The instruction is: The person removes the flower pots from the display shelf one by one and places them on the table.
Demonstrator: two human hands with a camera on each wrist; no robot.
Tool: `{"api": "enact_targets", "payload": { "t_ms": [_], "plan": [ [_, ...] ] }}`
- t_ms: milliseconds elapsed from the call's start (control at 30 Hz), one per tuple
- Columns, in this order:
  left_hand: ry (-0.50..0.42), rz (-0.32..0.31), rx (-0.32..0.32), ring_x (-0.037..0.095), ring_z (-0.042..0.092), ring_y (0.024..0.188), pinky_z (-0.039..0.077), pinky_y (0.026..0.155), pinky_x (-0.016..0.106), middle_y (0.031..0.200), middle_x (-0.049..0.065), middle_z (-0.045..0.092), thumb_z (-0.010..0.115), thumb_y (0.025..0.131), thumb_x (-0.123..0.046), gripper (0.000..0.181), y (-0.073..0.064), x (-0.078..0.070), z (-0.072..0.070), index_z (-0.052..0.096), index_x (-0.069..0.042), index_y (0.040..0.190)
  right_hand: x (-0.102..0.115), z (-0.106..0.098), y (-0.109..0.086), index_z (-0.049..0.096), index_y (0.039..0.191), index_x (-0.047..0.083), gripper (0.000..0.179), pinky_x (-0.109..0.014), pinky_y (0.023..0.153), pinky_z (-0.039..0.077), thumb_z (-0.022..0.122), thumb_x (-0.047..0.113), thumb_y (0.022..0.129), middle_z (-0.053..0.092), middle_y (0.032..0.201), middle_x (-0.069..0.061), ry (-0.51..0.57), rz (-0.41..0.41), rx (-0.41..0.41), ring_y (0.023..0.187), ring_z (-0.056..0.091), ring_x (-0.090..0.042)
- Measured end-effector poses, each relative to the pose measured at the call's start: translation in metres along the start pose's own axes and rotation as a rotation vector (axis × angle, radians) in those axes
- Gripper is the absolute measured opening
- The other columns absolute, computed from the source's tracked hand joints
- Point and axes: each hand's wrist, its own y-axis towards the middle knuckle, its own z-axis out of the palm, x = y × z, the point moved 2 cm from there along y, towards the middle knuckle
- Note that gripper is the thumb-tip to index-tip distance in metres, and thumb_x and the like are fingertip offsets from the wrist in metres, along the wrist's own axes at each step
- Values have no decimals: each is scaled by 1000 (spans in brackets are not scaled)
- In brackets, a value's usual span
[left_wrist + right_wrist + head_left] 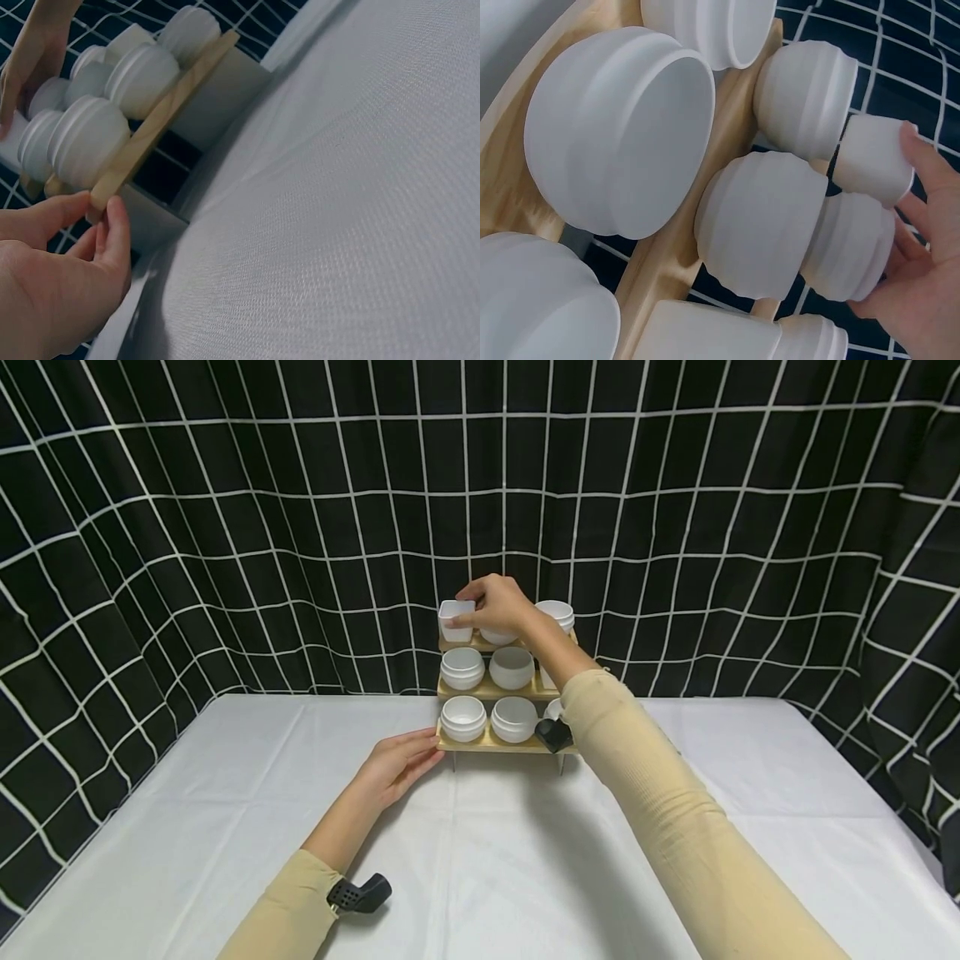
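Observation:
A three-tier wooden display stand [487, 743] holds small white pots on each step. My right hand [501, 603] reaches to the top step and pinches a square white cup [868, 156] at its left end, thumb on the near side. Below, my left hand [397, 766] grips the left end of the bottom shelf [152, 135] between thumb and fingers. Round white bowls [462, 669] fill much of the steps. On the middle step, a squarish white cup [705, 334] is partly covered by my right arm in the head view. A bottom-right pot is also mostly hidden.
The stand is near the back of a table with a white cloth [262, 793]. Black curtains [360, 518] with a white grid hang behind and at both sides. My right sleeve [660, 777] crosses the stand's right side. Each wrist carries a black camera [360, 893].

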Motion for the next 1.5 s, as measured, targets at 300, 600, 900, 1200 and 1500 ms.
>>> {"api": "enact_targets", "payload": {
  "t_ms": [300, 600, 900, 1200, 1500],
  "plan": [
    [-5, 3, 6, 9, 72, 91, 64, 95, 19, 132, 24, 63, 54, 105, 9, 44, 0, 0, 0, 46, 19, 147, 1, -4, -1, 69, 137, 1, 54, -36, 93, 58, 82, 31, 93, 70, 131, -16, 25, 3, -9, 107, 60, -25],
    [8, -1, 15, 8, 72, 91, 63, 97, 20, 134, 25, 63, 54, 106, 7, 46, -2, -2, -1, 44, 18, 149, 5, -9, -4, 70, 135, 1, 52, -29, 81, 53, 83, 29, 92, 72, 120, -17, 35, -52, -54, 98, 58, -22],
    [8, -6, 3, 9, 73, 90, 63, 97, 20, 128, 22, 64, 54, 105, 9, 45, -2, -2, -2, 46, 18, 148, 13, -15, -10, 70, 135, 2, 52, -30, 86, 57, 84, 27, 91, 72, 124, -15, 55, -62, -66, 102, 62, -23],
    [18, 8, 26, 7, 72, 91, 63, 97, 19, 132, 24, 63, 54, 106, 7, 46, -3, -2, -1, 43, 19, 149, 18, -21, -17, 70, 137, 5, 53, -26, 82, 55, 84, 27, 92, 72, 125, -13, 110, -59, -75, 102, 62, -21],
    [16, 2, 23, 7, 72, 90, 63, 97, 19, 128, 21, 65, 54, 106, 8, 45, -4, -2, -1, 44, 18, 149, 16, -23, -20, 68, 138, 2, 54, -35, 94, 59, 83, 27, 92, 70, 136, -13, 100, -68, -85, 114, 64, -26]
  ]
}}
